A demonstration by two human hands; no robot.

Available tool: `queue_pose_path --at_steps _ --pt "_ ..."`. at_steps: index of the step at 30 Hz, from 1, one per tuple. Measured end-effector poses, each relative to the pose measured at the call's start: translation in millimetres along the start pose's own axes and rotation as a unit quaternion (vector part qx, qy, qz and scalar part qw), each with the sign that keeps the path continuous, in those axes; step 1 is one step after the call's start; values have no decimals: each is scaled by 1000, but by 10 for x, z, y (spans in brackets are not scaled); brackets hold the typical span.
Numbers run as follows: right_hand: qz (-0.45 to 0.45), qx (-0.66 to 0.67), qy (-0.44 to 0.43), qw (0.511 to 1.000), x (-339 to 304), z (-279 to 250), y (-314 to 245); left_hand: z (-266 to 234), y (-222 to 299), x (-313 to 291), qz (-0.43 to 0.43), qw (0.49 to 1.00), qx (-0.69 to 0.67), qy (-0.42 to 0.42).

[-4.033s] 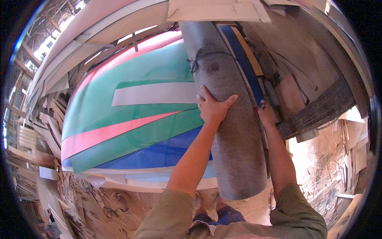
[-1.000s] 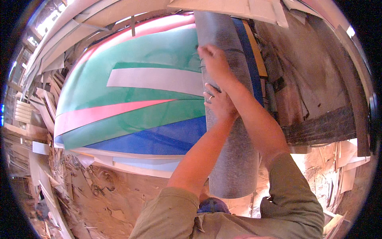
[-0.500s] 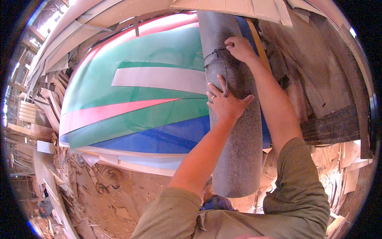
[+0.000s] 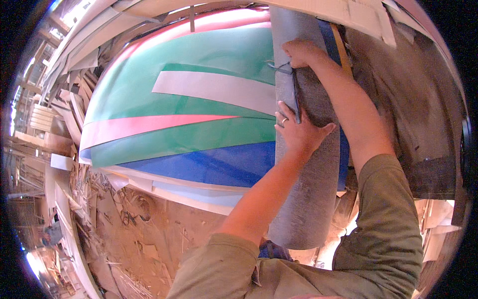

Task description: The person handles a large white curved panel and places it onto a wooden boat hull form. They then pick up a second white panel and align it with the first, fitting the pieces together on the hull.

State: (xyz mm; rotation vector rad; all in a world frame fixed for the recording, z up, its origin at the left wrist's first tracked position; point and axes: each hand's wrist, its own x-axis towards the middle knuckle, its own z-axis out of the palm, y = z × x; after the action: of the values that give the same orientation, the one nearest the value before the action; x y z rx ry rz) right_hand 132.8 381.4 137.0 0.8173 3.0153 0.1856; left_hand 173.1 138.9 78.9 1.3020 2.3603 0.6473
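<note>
A long grey roll (image 4: 311, 199) of sheet material stands lengthwise in front of me, lying over coloured sheets. Dark cord (image 4: 295, 84) is tied around its upper part, with a strand hanging down toward my left hand. My left hand (image 4: 301, 132), a ring on one finger, presses on the roll with fingers and thumb spread; the strand's lower end rests at its fingers. Higher up, my right hand (image 4: 301, 54) is closed at the cord, its fingertips curled in and partly hidden. A short cord end sticks out to the left of the roll.
Large green, pink, white and blue sheets (image 4: 199, 132) curve away to the left. A dark brown sheet (image 4: 398, 99) lies at right. Pale boards or sheets (image 4: 343, 15) cross the top. Wood scraps (image 4: 134, 209) litter the lower left.
The view has shifted, so the roll and both hands appear farther right. My right hand is more closed and turned over the cord; my left hand stays pressed on the roll.
</note>
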Motion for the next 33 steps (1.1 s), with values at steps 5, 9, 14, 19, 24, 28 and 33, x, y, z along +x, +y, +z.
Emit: queue_pose_path --at_steps 5,9,14,19,24,28,33 --pt "17 34 53 998 -125 35 19 -72 42 -22 -3 1000 13 13" --pt "52 58 80 994 -146 111 165 -147 61 -16 -24 999 -40 17" --pt "71 57 128 988 -154 184 207 -183 46 -25 -17 999 -39 28" --pt "42 5 103 994 -130 221 209 -150 16 -28 -18 998 -48 35" --pt "0 14 -18 1000 3 176 345 -111 40 -12 -15 998 -42 46" --pt "-15 -42 -31 999 107 124 388 -102 69 -11 -18 998 -34 45" --pt "6 -6 7 1000 111 93 337 -130 56 -2 -19 998 -47 32"
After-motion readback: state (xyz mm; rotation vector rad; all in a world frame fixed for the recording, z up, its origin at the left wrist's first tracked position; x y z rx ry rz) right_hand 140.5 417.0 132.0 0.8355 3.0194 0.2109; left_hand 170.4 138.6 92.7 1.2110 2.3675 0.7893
